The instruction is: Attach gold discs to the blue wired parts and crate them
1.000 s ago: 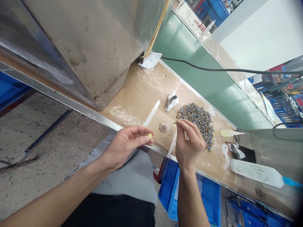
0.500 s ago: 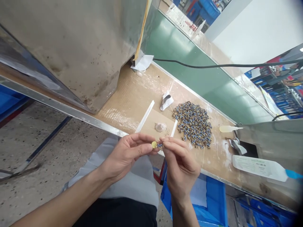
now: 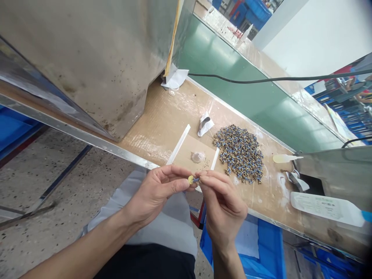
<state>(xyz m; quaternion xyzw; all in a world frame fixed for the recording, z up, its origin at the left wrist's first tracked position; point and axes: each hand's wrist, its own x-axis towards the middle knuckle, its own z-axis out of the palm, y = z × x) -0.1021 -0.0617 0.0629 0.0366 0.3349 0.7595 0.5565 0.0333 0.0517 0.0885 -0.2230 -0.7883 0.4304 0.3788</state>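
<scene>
Brown tabletop (image 3: 162,120) carries a blue-and-gold parts pile (image 3: 240,153), seemingly many left; left hand (image 3: 162,188) pinches a yellow piece (image 3: 190,179), right hand (image 3: 223,205) pinches 1 blue part (image 3: 196,179) against it.

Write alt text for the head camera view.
A person's left grip pinches a small yellow piece, while the right grip holds a tiny blue part close beside it. Past the hands, a heap of small blue and gold-coloured parts covers some of a brown-topped bench, with a white bottle farther right.
</scene>
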